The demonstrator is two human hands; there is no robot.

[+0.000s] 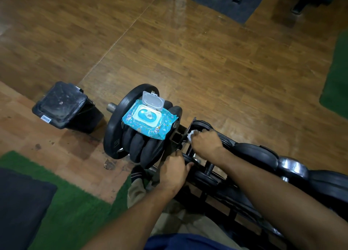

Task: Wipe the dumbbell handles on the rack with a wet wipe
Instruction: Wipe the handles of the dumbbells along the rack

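Left hand (174, 171) grips the black steel rack (216, 195); right hand (206, 141) presses a crumpled white wet wipe (191, 135) on the end black dumbbell (202, 126); remaining handles appear unwiped.

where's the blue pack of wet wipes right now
In the head view, the blue plastic wipes pack, lid flipped open, lies on the stacked black weight plates, left of both hands.

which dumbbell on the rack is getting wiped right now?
The end dumbbell beside the plate stack: the right hand presses a white wipe against it. The other dumbbells further along the rack have no wipe on them.
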